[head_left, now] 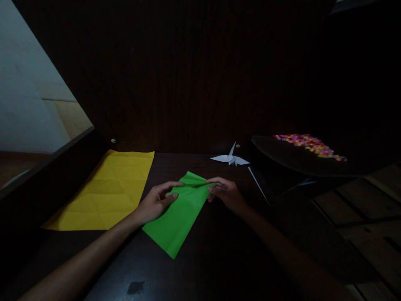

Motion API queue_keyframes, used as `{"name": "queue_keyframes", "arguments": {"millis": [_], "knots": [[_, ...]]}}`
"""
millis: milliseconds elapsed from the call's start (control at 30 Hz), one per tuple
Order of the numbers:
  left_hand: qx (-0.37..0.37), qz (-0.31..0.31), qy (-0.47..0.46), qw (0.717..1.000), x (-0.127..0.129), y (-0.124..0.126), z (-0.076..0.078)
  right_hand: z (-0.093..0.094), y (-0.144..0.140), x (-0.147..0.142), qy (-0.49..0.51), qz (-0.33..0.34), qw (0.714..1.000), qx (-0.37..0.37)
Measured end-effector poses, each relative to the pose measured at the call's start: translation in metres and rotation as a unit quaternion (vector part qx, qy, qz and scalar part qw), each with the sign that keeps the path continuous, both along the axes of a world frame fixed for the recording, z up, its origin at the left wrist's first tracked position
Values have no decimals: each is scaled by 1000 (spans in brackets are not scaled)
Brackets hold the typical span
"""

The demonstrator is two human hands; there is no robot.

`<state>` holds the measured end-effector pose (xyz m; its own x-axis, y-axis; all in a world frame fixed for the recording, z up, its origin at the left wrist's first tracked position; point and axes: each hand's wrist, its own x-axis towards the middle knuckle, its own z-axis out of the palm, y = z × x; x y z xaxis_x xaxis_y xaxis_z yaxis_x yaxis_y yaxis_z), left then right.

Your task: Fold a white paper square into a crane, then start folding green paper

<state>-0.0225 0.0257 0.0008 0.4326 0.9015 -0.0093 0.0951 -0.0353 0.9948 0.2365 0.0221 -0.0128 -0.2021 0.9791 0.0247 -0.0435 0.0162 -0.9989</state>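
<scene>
A green sheet of paper (180,223) is held between my two hands over the dark tabletop, with a raised crease running across its upper part. My left hand (159,200) grips its left edge, thumb on top and the other fingers partly hidden behind. On the opposite side, my right hand (226,192) pinches the right end of the crease. Beyond my right hand rests a white folded paper crane (231,159), its wings spread. To the left lies a yellow sheet of paper (115,190) marked with many fold lines.
A dark upright panel (188,83) closes off the back of the table. A raised edge (53,171) runs along the left. At right, a black bag-like item (282,156) carries colourful flower-like bits (310,144). A thin white strip (258,185) lies near it.
</scene>
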Motion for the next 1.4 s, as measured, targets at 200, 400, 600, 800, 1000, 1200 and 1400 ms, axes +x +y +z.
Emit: {"name": "queue_keyframes", "arguments": {"millis": [200, 400, 600, 800, 1000, 1200, 1400], "knots": [[-7, -20, 19, 1000, -2, 1, -2, -3, 0, 1, 5, -1, 1000, 12], [6, -12, 42, 999, -3, 2, -3, 3, -3, 2, 7, 0, 1000, 16], [65, 4, 35, 997, -3, 5, -3, 4, -4, 1, 71, -1, 997, 1], [62, 0, 23, 998, -2, 4, -1, 8, -6, -5, 16, -45, 999, 11], [-16, -29, -45, 998, -2, -2, 2, 7, -9, -7, -79, -71, 992, 63], [-97, -105, -53, 988, 3, -8, -2, 9, -12, -9, -98, -55, 991, 66], [119, -36, 35, 992, 8, -11, 0, 6, -13, -15, -3, -46, 996, -70]]}}
